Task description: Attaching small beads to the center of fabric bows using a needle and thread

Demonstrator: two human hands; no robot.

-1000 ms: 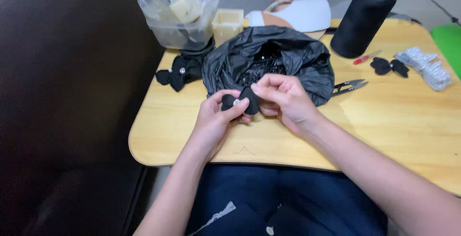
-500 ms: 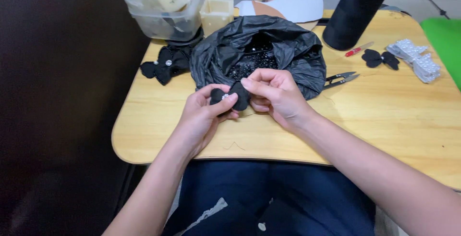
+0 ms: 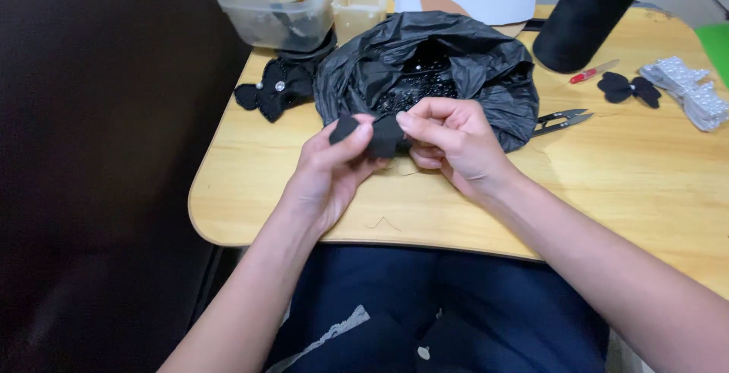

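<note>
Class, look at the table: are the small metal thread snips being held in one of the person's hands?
No. The thread snips lie on the wooden table beside the black plastic bag, while both hands pinch a black fabric piece.

Wooden table (image 3: 638,191) carries black bag (image 3: 486,77), snips (image 3: 560,121), thread cone (image 3: 588,12).

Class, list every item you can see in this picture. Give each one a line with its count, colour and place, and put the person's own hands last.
fabric piece: one, black, pinched between both hands
plastic bag: one, black, open behind the hands, beads inside
finished bows: small pile, black, left of the bag
lone bow: one, black, right side
thread cone: one, black, far right
thread snips: one pair, dark metal, right of the bag
clear tub: one, far left
small box: one, cream, beside the tub
beaded trim: bundle, silvery, right edge
table: one, light wood
left hand: one
right hand: one
</note>
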